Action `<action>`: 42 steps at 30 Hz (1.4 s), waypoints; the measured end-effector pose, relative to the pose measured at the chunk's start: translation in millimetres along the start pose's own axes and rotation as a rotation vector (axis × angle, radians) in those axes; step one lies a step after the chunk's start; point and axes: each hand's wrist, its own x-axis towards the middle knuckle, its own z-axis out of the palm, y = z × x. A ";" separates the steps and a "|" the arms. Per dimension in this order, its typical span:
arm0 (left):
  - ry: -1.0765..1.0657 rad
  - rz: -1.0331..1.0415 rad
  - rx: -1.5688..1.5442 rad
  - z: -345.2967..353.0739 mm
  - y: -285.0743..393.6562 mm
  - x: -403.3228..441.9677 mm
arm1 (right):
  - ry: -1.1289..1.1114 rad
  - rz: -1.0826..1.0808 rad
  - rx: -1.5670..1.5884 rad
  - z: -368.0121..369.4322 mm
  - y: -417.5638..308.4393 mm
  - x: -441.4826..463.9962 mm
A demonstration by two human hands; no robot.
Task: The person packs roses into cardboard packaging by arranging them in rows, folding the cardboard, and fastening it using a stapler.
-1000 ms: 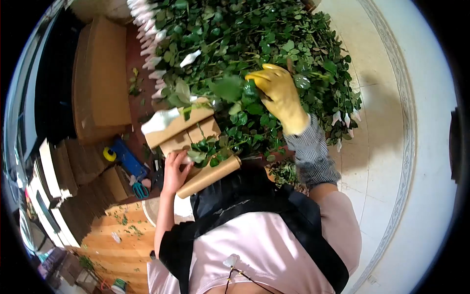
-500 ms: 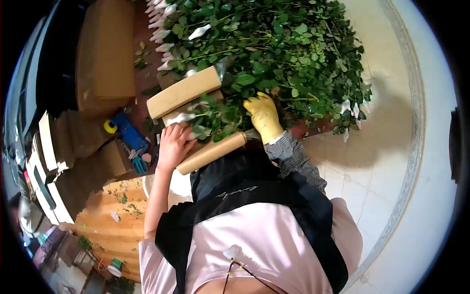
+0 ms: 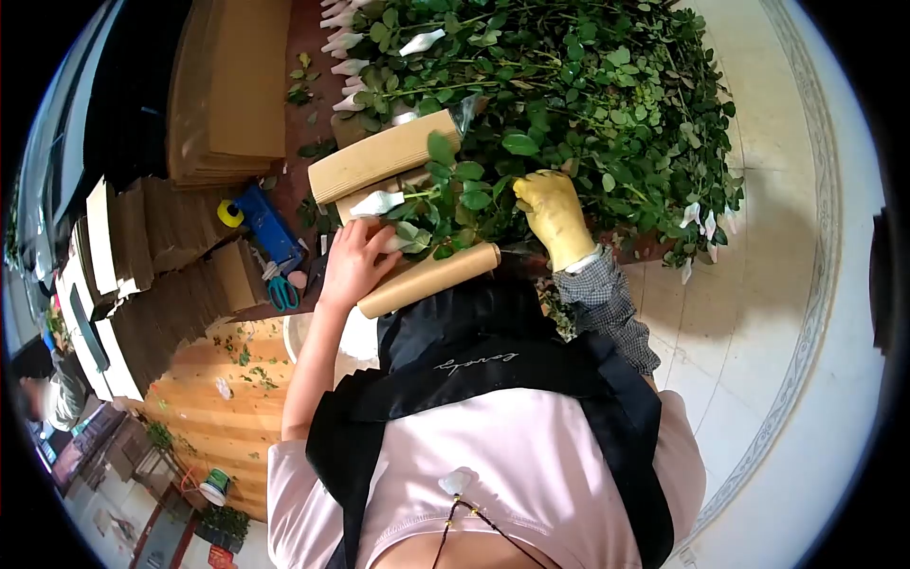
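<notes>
Noted white-capped stem (image 3: 377,204) at 11 o'clock from brown roll (image 3: 429,281), just beyond bare left hand (image 3: 355,261); now down from mid-air, so lying among foliage beside the roll; observed left hand laid over leaves, cannot tell whether gripping; saw gloved right hand (image 3: 555,213) curled at leafy stems, cannot confirm grasp; logged leafy pile (image 3: 588,95) at 2 o'clock on counter (image 3: 305,121), scissors (image 3: 282,294) at 8.

I'm looking at a flower-packing workroom: leafy stems (image 3: 588,104) with white-sleeved heads spread beyond both hands, 1 blue tape dispenser (image 3: 268,228) and stacked cardboard (image 3: 232,85) off to the left.
</notes>
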 end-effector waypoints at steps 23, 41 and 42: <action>-0.103 0.072 -0.081 -21.5 1.6 0.0 | -0.144 -0.091 -0.127 28.1 -0.4 -21.2; -0.221 -0.213 -0.359 -12.4 4.5 -0.5 | 0.010 0.390 -0.226 57.1 34.5 50.1; -0.220 -0.221 -0.362 -12.2 4.4 -1.0 | -0.049 0.399 -0.181 57.3 41.0 56.8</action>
